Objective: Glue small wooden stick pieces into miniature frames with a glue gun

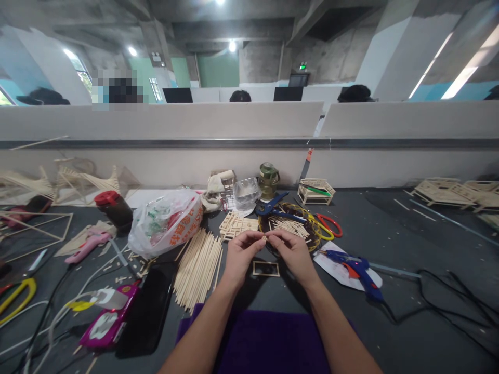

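Note:
My left hand [245, 255] and my right hand [290, 253] meet over the desk, fingertips pinched together around a tiny pale wooden piece [264, 238]. Most of that piece is hidden by the fingers. Just below them a small rectangular frame of wooden sticks [266, 263] lies flat on the dark desk. Behind the fingers sits a round basket holding short cut sticks [290, 227]. A bundle of long wooden sticks [198, 267] is spread to the left of my left hand. To the right of my right hand, a blue glue gun [360, 270] rests partly on white paper [335, 275].
Blue-handled pliers [268, 206] and scissors with red and yellow handles [329, 227] lie by the basket. A plastic bag [166, 223], a dark bottle [117, 215], a pink glue gun [89, 245] and a black phone [146, 306] stand left. Cables [432, 306] cross the right side.

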Tool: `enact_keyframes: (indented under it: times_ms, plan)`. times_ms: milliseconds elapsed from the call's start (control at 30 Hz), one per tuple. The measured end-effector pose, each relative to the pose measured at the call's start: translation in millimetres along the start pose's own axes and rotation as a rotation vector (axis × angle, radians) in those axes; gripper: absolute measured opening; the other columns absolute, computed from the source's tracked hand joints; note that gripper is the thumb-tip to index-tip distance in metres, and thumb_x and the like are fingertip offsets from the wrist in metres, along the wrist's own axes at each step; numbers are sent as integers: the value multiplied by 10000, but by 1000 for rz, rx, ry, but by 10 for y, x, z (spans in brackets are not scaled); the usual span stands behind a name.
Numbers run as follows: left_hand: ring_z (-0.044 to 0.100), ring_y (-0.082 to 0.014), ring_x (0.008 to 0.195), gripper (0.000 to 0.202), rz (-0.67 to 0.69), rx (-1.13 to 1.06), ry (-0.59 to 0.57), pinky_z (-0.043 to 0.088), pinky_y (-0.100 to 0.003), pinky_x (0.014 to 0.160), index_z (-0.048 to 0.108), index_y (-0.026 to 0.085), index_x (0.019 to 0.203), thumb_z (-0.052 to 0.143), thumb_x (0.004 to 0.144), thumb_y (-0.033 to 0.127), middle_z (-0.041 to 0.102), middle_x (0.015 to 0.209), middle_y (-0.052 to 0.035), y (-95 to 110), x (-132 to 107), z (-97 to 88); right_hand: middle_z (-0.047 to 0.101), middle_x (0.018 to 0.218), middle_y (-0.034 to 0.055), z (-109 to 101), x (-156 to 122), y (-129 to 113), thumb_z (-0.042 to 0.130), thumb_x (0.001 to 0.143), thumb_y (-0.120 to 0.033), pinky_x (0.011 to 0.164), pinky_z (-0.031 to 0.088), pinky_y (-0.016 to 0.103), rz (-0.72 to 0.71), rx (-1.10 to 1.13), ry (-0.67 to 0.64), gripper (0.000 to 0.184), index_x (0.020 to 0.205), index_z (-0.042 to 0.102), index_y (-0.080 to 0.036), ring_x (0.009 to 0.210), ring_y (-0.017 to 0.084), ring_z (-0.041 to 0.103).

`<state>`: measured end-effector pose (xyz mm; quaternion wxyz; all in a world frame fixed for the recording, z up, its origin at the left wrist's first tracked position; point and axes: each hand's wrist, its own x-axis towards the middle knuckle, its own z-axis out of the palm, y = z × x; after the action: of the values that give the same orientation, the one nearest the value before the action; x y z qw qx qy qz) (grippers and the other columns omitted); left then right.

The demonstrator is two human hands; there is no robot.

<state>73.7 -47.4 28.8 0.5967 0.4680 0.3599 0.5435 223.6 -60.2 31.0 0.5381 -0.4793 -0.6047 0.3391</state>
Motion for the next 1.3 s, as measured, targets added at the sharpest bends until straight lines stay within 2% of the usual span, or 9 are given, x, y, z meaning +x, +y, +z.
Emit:
enact_keyframes:
  times_ms: [133,300,767,933,1033,1167,1300]
  plan:
    - [597,-139,757,180,48,77,-28,457,-256,742,734,175,847,756,705,283,694,825,-39,-8,-1,-12,651,709,16,5,-1,25,603,835,-409,550,388,249,106,48,-37,264,874,715,-173,623,140,542]
    - [590,-164,806,173,138,178,-30,457,-269,736,749,191,855,731,729,308,663,855,-48,-46,16,-39,596,648,-6,11,-2,55,641,803,-421,516,345,234,129,97,-22,262,833,707,-170,571,111,470]
    - [575,-139,719,196,96,177,-24,463,-261,685,745,181,877,720,736,315,666,822,-48,-100,46,-67,537,607,-16,36,-2,92,645,797,-443,478,302,224,150,136,-12,287,807,688,-160,525,91,401]
    - [580,-129,692,239,91,156,89,472,-255,668,745,170,877,742,704,334,687,849,-50,-68,84,-131,607,710,21,27,9,83,625,800,-478,465,337,230,188,206,60,330,869,680,-160,531,102,436]
    - [582,-124,695,276,115,149,185,458,-240,651,743,172,904,746,696,353,702,862,-48,-59,137,-230,559,668,-3,17,16,94,650,776,-478,458,335,226,179,232,81,322,856,654,-165,520,99,418]
    - [543,-101,608,297,134,161,238,426,-223,595,742,158,882,758,673,369,692,767,-26,-56,199,-345,458,583,-45,6,21,140,664,762,-459,446,302,220,153,203,66,289,746,577,-184,493,93,383]
    - [515,-99,548,345,118,255,277,392,-215,535,732,138,872,751,659,408,665,679,-17,-72,222,-396,434,559,-51,-31,21,189,566,823,-480,456,314,227,129,143,47,299,714,519,-206,489,106,389]
